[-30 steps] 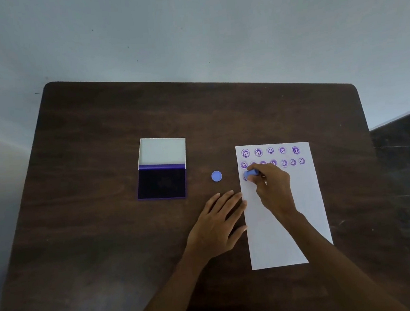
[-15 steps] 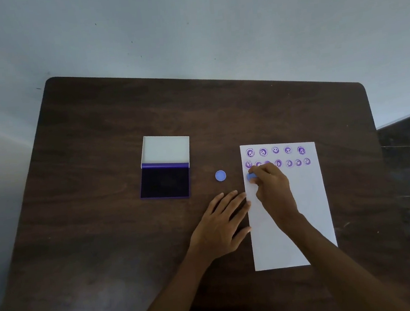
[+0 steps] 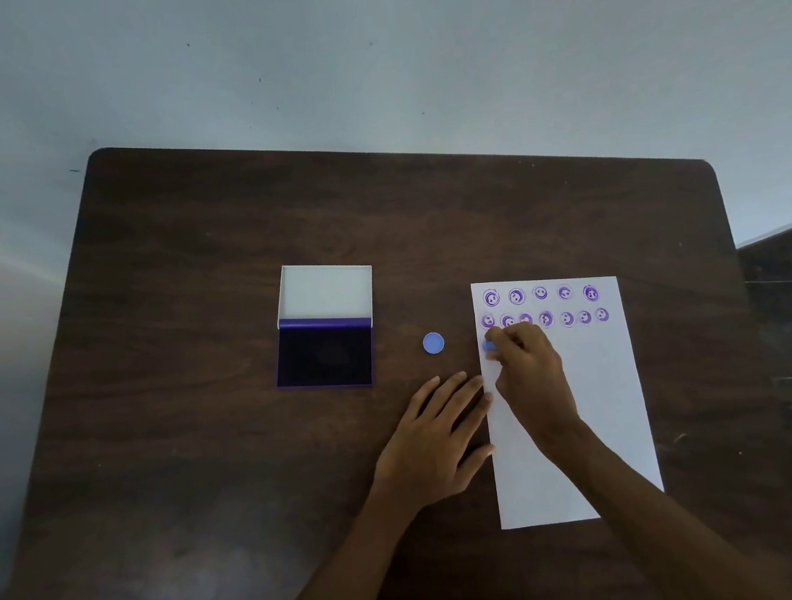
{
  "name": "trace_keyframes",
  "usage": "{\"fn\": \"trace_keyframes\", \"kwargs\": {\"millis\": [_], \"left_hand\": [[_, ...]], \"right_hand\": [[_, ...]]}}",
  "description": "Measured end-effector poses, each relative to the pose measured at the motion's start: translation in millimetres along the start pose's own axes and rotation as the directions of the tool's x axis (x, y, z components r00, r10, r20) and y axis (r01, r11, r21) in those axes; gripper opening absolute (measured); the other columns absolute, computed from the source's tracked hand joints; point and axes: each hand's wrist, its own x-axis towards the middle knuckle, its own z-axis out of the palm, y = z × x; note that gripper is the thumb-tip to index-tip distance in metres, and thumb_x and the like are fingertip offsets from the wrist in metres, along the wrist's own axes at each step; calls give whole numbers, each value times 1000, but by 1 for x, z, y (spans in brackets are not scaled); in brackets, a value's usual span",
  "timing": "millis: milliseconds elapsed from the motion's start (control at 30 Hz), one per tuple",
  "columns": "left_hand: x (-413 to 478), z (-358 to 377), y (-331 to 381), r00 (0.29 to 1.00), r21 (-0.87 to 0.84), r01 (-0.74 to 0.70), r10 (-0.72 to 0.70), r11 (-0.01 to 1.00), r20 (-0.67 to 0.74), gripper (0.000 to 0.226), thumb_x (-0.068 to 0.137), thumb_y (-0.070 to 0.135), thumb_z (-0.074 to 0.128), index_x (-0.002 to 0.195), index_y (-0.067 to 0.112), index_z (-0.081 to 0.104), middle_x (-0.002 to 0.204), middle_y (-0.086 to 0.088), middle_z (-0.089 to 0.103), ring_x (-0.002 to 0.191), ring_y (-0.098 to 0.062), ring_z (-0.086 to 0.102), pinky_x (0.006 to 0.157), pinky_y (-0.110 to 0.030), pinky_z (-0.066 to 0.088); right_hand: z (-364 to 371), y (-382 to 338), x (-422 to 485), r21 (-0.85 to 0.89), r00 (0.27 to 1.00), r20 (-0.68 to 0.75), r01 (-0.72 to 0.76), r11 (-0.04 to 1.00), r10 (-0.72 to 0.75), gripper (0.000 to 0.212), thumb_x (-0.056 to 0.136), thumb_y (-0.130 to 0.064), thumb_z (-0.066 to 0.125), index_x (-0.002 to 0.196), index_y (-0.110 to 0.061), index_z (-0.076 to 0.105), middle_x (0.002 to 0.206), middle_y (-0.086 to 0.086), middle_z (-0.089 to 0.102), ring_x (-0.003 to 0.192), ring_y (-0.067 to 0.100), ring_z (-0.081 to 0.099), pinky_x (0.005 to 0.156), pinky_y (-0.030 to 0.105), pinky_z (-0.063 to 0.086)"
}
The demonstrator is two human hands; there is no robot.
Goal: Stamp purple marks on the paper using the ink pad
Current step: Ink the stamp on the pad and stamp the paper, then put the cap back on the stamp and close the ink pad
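I note right hand fingers pinching stamp onto paper; left hand flat, fingers spread, steadying sheet's edge.

Single head-worn view, looking down

The camera is sitting above the desk, facing forward and downward; the wall is filling the top; both forearms are entering from below.

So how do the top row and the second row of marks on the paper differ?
The top row has five marks, spaced apart; the second row has seven, packed closer, with two near the left almost touching. The top row is fully visible; the right hand, holding the stamp, covers the lower edge of some second-row marks. Both are purple round smiley faces on the paper.
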Motion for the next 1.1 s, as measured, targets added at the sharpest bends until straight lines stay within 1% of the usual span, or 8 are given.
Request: {"fn": "trace_keyframes", "kwargs": {"millis": [467, 633, 700, 733, 800, 867, 967, 1100], "left_hand": [[2, 4, 0, 999, 22, 1, 0, 1000, -50, 58, 98, 58, 39, 146, 24, 44, 154, -2, 42, 143, -22, 35, 119, -42, 22], [0, -4, 2, 997, 20, -11, 13, 1000, -73, 57, 99, 57, 39, 145, 24, 45, 154, -2, 42, 142, -21, 35, 118, -42, 26], [-1, -7, 3, 995, 7, -16, 16, 1000, -95, 55, 100, 54, 40, 145, 23, 45, 154, -2, 41, 144, -20, 34, 119, -41, 24], [-1, -8, 2, 993, -11, -25, 24, 1000, -116, 54, 100, 52, 41, 145, 22, 46, 154, -2, 41, 144, -20, 33, 120, -40, 24], [-2, -11, 2, 979, -108, -40, 18, 993, -202, 49, 100, 43, 50, 143, 19, 50, 151, -4, 45, 141, -19, 38, 118, -39, 30], [0, -15, 3, 937, -251, -9, -79, 968, -339, 45, 98, 28, 61, 139, 13, 55, 144, -9, 52, 135, -19, 46, 111, -37, 41], [12, -26, 7, 820, -399, 155, -343, 904, -459, 43, 93, 14, 67, 135, 10, 58, 136, -11, 55, 126, -18, 53, 102, -33, 48], [33, -38, 8, 746, -503, 341, -554, 794, -369, 51, 90, 14, 71, 138, 8, 53, 140, -11, 50, 127, -20, 51, 101, -32, 49]], "right_hand": [[-1, 10, 4, -97, 989, -27, 140, 985, -144, 44, 59, 1, 86, 100, 1, 68, 91, 14, 70, 80, 28, 66, 68, 31, 58], [-14, 0, 4, -87, 995, 45, 95, 992, -92, 42, 71, 9, 74, 110, -2, 66, 102, 13, 67, 94, 29, 63, 78, 35, 56], [-21, 0, 3, 63, 1000, -19, -15, 998, 16, 37, 77, 11, 65, 111, -4, 66, 106, 12, 67, 97, 25, 62, 84, 24, 50], [-28, 1, 3, 194, 984, -109, -119, 974, 142, 31, 80, 8, 65, 106, -6, 68, 103, 9, 68, 93, 20, 63, 84, 11, 46], [-46, 6, 2, 468, 846, -273, -299, 831, 459, 17, 83, -7, 68, 98, -14, 72, 93, 2, 72, 82, 11, 65, 75, -5, 38], [-61, 16, -2, 666, 706, -238, -382, 641, 667, 14, 83, -18, 70, 97, -20, 73, 87, -3, 75, 75, 7, 68, 70, -2, 45], [-68, 23, -13, 782, 658, -90, -419, 462, 748, 14, 83, -22, 72, 96, -23, 73, 89, -3, 76, 76, 9, 71, 76, 20, 56], [-58, 17, -30, 795, 670, 25, -464, 392, 742, 21, 81, -26, 74, 102, -22, 72, 97, -3, 74, 85, 10, 70, 82, 29, 57]]}}
